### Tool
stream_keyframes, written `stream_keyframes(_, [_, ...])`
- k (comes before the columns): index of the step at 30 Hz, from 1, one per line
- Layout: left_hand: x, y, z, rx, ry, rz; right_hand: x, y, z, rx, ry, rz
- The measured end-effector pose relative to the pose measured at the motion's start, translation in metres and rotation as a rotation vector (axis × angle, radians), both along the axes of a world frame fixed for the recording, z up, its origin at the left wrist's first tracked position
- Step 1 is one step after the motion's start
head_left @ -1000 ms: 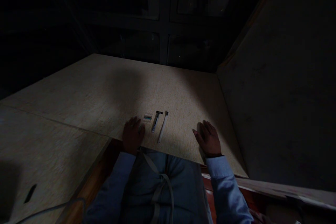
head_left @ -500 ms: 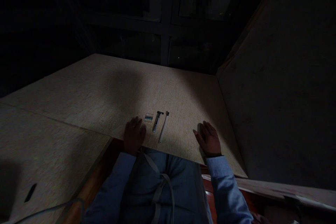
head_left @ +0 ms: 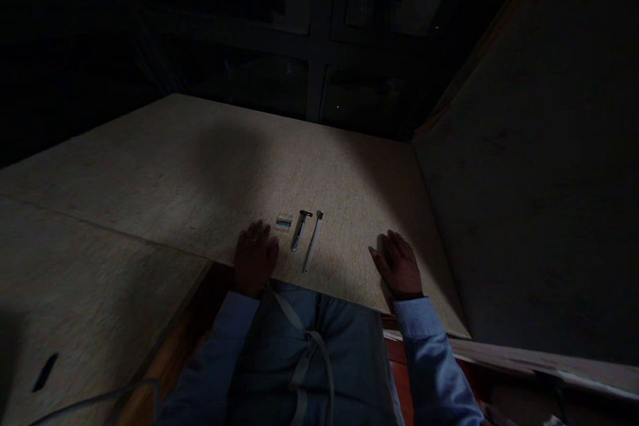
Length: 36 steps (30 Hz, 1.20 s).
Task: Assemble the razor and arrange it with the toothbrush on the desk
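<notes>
My left hand (head_left: pixel 255 258) rests on the tabletop near its front edge, fingers stretched out and holding nothing. Just to its right lies a small clear blade case (head_left: pixel 284 222) with a teal stripe. Beside that case is a razor (head_left: pixel 299 231), its dark head pointing away from me. A toothbrush (head_left: pixel 313 241) with a pale handle and dark bristles lies slightly slanted to the right of the razor. Farther right, my right hand (head_left: pixel 399 265) lies on the table with its fingers apart, touching none of these items.
The pale stone-patterned table (head_left: pixel 309 160) extends left to a seam. A dark grey wall panel (head_left: pixel 524 200) borders it on the right, and dark window frames (head_left: pixel 319 40) stand behind. At lower left are a dark slot (head_left: pixel 46 373) and a grey cable (head_left: pixel 100 398).
The view has shifted very slightly. Both hands and the items on the table stay in their places.
</notes>
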State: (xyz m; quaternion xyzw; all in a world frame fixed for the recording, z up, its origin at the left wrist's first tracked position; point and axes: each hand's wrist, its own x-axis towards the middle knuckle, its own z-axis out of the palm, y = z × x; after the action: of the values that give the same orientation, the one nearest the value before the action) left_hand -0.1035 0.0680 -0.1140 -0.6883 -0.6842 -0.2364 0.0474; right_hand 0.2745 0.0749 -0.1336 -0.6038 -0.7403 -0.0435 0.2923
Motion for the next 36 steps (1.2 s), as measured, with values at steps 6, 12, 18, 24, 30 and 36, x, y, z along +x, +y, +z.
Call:
stream_keyframes(6, [0.0014, 0.0001, 0.0011, 0.004, -0.034, 0.002, 0.0007, -0.0013, 0.0016, -0.003, 0.012, -0.002])
stream_keyframes(12, [0.0018, -0.0014, -0.0002, 0.032, -0.070, -0.007, 0.0010, -0.0013, 0.0028, -0.035, 0.010, -0.008])
stream_keyframes(18, [0.0007, -0.0024, -0.0029, 0.049, -0.087, -0.017, 0.0023, -0.0012, 0.0012, -0.034, -0.007, -0.012])
stream_keyframes(24, [0.0000, -0.0029, -0.0012, 0.044, -0.095, -0.033, 0.0003, 0.0005, 0.0016, -0.030, -0.027, 0.002])
stream_keyframes(30, [-0.0015, -0.0015, -0.0013, 0.020, -0.087, -0.047, -0.0013, 0.0015, 0.0024, -0.031, -0.046, -0.005])
stream_keyframes(36, [-0.0061, -0.0026, 0.0022, 0.017, -0.298, -0.059, -0.0034, 0.0018, 0.0027, 0.004, -0.023, -0.020])
